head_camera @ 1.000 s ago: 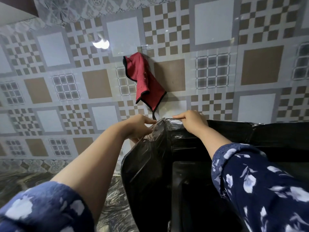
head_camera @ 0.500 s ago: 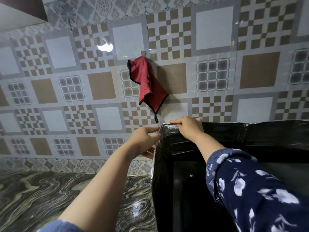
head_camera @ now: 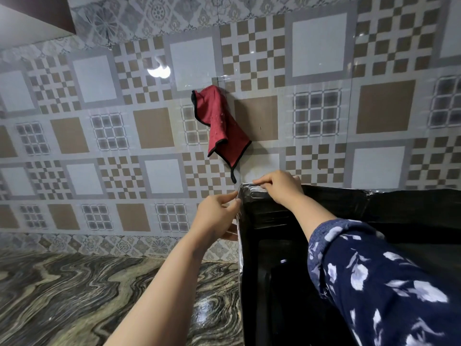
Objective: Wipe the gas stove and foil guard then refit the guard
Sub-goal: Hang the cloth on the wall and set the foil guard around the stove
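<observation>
The foil guard (head_camera: 252, 245) is a thin sheet, crinkled and silvery along its edges and glossy black on the faces turned toward the camera, standing upright in an L at the back corner of the bench (head_camera: 74, 295), one panel running along the wall and the other coming forward. The bench top is polished stone with swirling grey, black and cream veins. Behind it the wall (head_camera: 124, 146) is glazed tile in grey, white and brown checks and squares, catching a bright lamp reflection. A red cloth (head_camera: 222, 126) with black trim hangs on the wall just above the guard's corner. The left hand (head_camera: 217, 218) pinches the guard's upright corner edge from outside, fingers curled. The right hand (head_camera: 279, 187) grips the top rim at the corner, its floral navy sleeve (head_camera: 374, 283) hiding much of the dark interior, where little can be made out.
</observation>
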A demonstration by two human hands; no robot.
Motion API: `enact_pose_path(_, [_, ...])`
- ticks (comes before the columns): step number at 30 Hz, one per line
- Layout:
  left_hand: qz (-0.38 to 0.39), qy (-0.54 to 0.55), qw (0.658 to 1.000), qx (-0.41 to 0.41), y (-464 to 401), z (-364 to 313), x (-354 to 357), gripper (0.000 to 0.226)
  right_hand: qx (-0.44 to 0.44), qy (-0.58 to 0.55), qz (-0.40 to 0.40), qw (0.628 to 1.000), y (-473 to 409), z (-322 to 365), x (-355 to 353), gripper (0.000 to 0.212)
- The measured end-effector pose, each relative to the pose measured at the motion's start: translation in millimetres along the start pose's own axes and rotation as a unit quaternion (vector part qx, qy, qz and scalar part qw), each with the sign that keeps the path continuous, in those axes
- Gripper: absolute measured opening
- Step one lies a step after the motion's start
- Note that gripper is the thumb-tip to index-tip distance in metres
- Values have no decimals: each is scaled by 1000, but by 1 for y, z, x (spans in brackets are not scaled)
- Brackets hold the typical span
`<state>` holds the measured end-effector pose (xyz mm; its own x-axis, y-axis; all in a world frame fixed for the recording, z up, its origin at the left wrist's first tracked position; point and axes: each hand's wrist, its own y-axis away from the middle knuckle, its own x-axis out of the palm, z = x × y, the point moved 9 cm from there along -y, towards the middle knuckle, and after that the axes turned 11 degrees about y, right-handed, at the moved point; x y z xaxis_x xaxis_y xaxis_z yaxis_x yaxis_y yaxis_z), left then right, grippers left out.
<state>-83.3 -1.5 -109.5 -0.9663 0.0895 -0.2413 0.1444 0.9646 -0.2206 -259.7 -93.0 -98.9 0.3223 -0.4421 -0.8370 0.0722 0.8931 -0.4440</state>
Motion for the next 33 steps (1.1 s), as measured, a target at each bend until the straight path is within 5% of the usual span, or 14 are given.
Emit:
enact_pose_path(10, [-56,-52,997,28,-4,8,-12,37,-51,105,-27,993,9,2,7,44])
enact_pose_path(23, [18,-85,996,-5,-12,4,-13,55,-94,101,-47,989,8,-1,2,52])
enact_pose_path(33, [55,-212,975,-28,-23,-8,-22,55,-101,89,-56,989,-1,6,-1,50])
